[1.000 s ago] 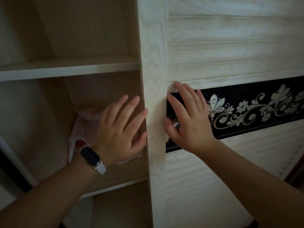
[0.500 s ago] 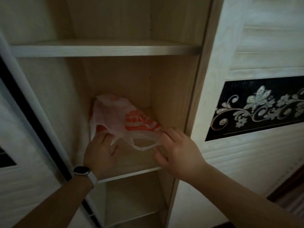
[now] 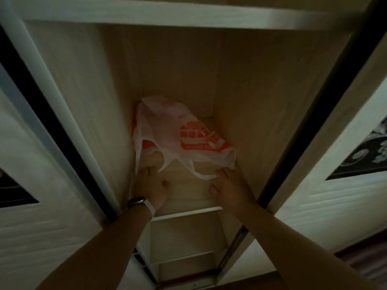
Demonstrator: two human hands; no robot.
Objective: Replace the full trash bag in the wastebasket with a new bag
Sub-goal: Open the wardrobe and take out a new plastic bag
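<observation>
A thin white plastic bag (image 3: 182, 135) with orange-red print lies crumpled at the back of a wooden cupboard shelf (image 3: 184, 197). My left hand (image 3: 151, 183), with a watch on the wrist, rests on the shelf at the bag's left handle loop, fingertips touching the plastic. My right hand (image 3: 229, 185) lies at the bag's front right edge, fingers on the hem. Whether either hand has pinched the plastic cannot be told. No wastebasket is in view.
The cupboard is narrow, with side walls (image 3: 261, 114) close to both hands, a shelf above (image 3: 146, 16) and lower shelves (image 3: 184, 258) beneath. Sliding doors (image 3: 345, 143) with dark floral panels flank the opening left and right.
The right sliding door has been pushed aside, opening the compartment fully. Both hands went from the door edge onto the shelf and now lie at the bag's front edges.
</observation>
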